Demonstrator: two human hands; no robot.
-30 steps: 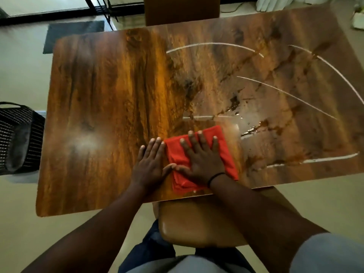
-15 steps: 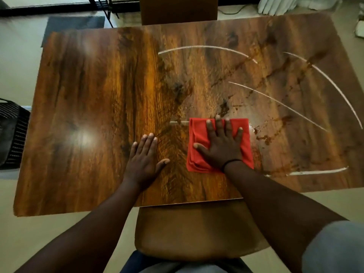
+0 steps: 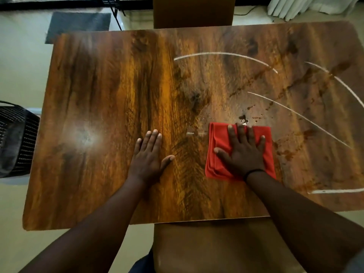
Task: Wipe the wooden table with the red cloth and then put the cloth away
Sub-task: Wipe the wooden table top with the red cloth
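The folded red cloth (image 3: 218,138) lies flat on the wooden table (image 3: 110,91), right of centre and toward the near edge. My right hand (image 3: 243,152) presses down on it with straight, spread fingers. My left hand (image 3: 148,154) rests flat on the bare wood a short way left of the cloth, fingers straight, holding nothing. Dark wet spots and smears (image 3: 244,119) sit just beyond the cloth's far edge and spread to the right.
White streaks (image 3: 226,56) arc across the table's right half. A black mesh basket (image 3: 15,140) stands on the floor off the left edge. One chair (image 3: 194,12) is at the far side, another chair seat (image 3: 212,247) at the near side.
My right hand has slid the red cloth away from the near edge and to the right, up to the wet spots. My left hand stayed flat on the wood, and the two are further apart.
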